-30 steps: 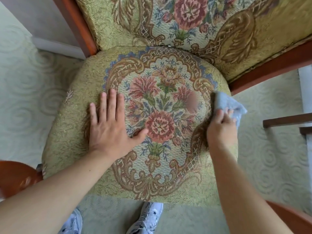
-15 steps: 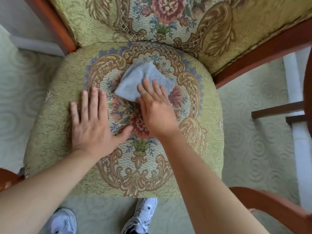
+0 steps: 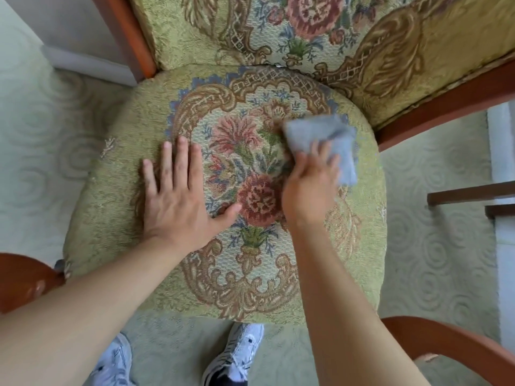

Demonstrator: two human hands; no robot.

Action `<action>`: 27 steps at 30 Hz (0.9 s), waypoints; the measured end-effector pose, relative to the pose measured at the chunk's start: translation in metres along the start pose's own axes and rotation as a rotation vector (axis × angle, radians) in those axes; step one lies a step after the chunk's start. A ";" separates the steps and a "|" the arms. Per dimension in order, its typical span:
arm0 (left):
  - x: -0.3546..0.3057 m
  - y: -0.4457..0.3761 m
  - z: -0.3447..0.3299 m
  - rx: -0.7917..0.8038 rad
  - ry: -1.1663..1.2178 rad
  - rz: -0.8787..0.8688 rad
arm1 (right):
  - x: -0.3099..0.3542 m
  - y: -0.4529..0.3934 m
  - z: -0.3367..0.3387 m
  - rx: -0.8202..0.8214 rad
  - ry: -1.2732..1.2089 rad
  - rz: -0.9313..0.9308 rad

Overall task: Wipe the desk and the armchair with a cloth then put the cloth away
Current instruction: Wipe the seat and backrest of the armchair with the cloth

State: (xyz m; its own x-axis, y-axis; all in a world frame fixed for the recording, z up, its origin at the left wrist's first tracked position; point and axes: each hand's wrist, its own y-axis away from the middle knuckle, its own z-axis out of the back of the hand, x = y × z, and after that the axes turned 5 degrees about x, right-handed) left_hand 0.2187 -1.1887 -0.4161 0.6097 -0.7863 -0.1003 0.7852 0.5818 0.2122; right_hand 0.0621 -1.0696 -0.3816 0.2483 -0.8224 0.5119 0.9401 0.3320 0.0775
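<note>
The armchair fills the view from above; its seat cushion [image 3: 117,207] is green-gold tapestry with a floral medallion. My left hand [image 3: 178,201] lies flat on the left half of the seat, fingers spread, holding nothing. My right hand [image 3: 309,188] presses a crumpled grey-blue cloth [image 3: 315,132] onto the right half of the seat, its fingers on top of the cloth. The cloth looks blurred. The desk is out of view.
The padded backrest [image 3: 278,29] rises at the top. Red-brown wooden arms curve at lower left [image 3: 25,280] and lower right [image 3: 446,341], and a frame rail [image 3: 446,107] runs at the right. Pale swirl-pattern carpet [image 3: 434,260] surrounds the chair. My sneakers [image 3: 237,355] stand below the seat's front edge.
My right hand swept the cloth from the seat's right edge to its upper middle, and now it is back toward the right. My left hand stayed flat on the seat.
</note>
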 end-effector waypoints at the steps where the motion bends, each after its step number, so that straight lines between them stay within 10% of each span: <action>1: 0.000 0.000 0.000 -0.004 0.005 -0.002 | 0.015 -0.002 -0.008 0.046 0.012 0.114; 8: 0.000 0.002 0.004 -0.008 0.039 -0.028 | 0.065 -0.004 -0.031 0.455 0.025 0.568; 20: 0.018 0.024 0.001 -0.011 0.039 -0.134 | -0.031 0.127 -0.002 0.047 -0.084 0.028; 27: 0.025 0.039 -0.005 -0.027 0.010 -0.178 | 0.007 0.088 -0.012 0.243 0.059 0.374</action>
State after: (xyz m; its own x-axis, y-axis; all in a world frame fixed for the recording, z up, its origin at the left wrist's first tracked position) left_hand 0.2654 -1.1851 -0.4150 0.4616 -0.8754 -0.1436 0.8834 0.4389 0.1642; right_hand 0.1497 -1.0517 -0.3817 0.5801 -0.6480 0.4936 0.7027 0.7045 0.0991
